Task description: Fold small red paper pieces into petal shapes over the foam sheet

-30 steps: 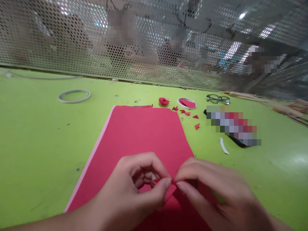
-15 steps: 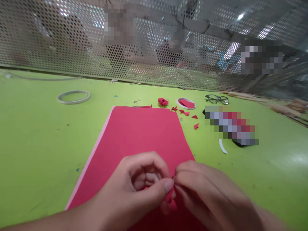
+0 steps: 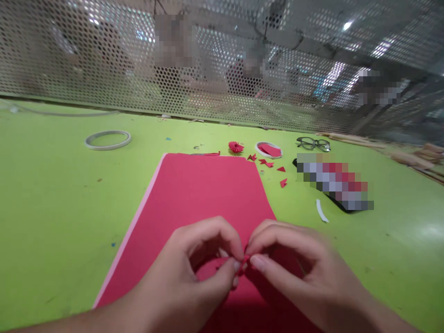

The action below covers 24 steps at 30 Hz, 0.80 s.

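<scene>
- A bright green table [image 3: 52,194] fills the near view, with a perforated metal panel [image 3: 114,88] along its far edge.
- In the middle, just above a red sheet [image 3: 208,194], a small red paper piece [image 3: 245,260] sits between two sets of fingertips. What shows of it slants from the left thumb up toward the right fingers; too much is covered for me to be sure of its long axis.
- The left hand [image 3: 197,259] pinches one side between thumb and forefinger, the other fingers curled behind, the forearm coming in from the lower left.
- The right hand [image 3: 298,259] mirrors it from the lower right, knuckles arched, thumb and forefinger gripping the other side.
- The sheet runs lengthwise away from the person, a pale pink edge along its left.
- Past its far right corner, folded red scraps [image 3: 266,163] lie scattered near a pleated red rosette [image 3: 236,147].
- Just beside them, a round white holder [image 3: 257,149] has flat red pieces [image 3: 270,150] inside its rim.
- Farther right rest dark-framed glasses [image 3: 313,144].
</scene>
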Tool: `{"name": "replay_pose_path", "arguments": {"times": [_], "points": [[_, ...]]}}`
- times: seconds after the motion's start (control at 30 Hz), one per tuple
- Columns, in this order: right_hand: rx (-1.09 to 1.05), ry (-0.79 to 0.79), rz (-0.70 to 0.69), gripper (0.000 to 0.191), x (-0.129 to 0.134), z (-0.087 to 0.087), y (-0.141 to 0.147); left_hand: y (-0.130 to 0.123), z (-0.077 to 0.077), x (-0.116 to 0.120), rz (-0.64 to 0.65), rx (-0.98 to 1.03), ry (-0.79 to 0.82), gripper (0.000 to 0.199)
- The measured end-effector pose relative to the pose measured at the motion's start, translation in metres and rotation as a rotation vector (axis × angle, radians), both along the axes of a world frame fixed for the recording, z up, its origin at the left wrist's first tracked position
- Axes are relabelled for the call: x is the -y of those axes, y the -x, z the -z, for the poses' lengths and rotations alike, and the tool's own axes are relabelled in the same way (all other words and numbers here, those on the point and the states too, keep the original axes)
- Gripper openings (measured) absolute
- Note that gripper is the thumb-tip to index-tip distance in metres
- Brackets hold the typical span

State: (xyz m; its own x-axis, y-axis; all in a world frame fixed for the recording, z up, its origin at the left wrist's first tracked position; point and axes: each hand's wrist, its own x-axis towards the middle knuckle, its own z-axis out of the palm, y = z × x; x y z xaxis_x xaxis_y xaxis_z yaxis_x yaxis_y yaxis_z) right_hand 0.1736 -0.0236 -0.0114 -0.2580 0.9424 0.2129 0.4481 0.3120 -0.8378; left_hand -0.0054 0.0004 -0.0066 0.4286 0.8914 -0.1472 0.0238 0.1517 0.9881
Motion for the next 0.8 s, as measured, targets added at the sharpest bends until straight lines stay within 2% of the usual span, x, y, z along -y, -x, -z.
{"name": "replay_pose_path", "arguments": {"times": [0.13,0.27,0.53,0.8], "points": [[-0.211,0.263,0.053,0.011,0.004,0.008,0.006,-0.001,0.005,0.002,0.016,-0.053,-0.025,0.011],[-0.328,0.389,0.1,0.005,0.005,0.011,0.008,-0.002,0.008,0.005,0.021,-0.072,-0.064,0.01],[-0.303,0.356,0.187,0.008,0.006,0.0,0.015,-0.003,0.004,-0.002,-0.103,-0.02,-0.087,0.013],[-0.245,0.361,0.163,0.008,0.006,0.003,0.014,0.0,0.009,-0.001,-0.101,0.049,-0.023,0.018]]}}
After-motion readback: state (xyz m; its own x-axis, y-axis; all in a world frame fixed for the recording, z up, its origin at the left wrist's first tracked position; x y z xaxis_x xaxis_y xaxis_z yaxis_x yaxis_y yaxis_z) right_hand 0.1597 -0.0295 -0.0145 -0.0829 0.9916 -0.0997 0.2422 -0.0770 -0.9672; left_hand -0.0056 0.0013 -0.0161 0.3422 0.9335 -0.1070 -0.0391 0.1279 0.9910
